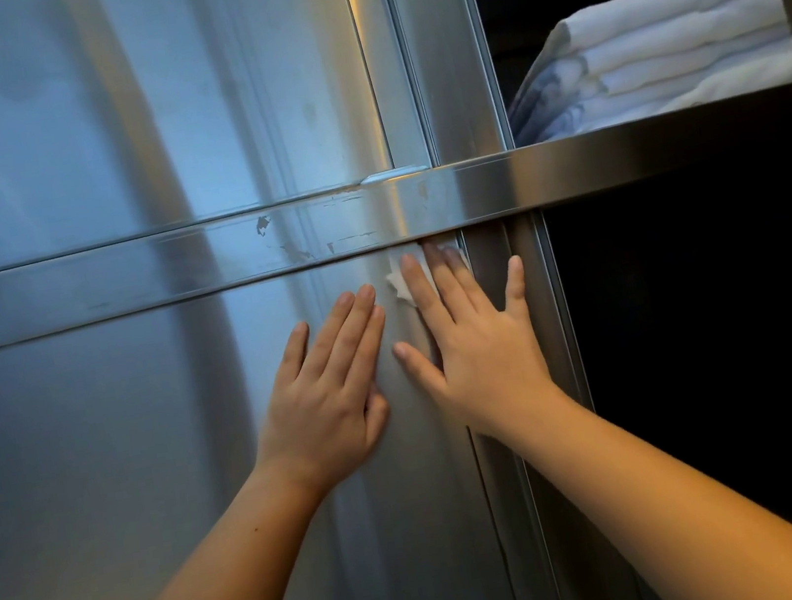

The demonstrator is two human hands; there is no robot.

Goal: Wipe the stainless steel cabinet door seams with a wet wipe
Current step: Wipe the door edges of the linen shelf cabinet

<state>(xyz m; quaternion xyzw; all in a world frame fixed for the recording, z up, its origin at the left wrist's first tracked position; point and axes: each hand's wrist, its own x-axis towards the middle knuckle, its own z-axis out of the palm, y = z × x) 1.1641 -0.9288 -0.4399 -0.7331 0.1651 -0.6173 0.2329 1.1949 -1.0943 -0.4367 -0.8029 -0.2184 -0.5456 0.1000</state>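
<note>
In the lower left of the frame, the smooth brushed stainless steel cabinet door [121, 447] shines with soft blue reflections. At the centre, the left hand [326, 394] lies flat on it, fingers straight and holding nothing, probably to steady the door. Just right of it, the right hand [480, 354] presses the small crumpled white wet wipe [399, 286] with straight fingers into the corner under the scratched horizontal steel rail [471, 199], where the seams meet. In the upper right, soft folded white towels [680, 42] rest on a shelf.
</note>
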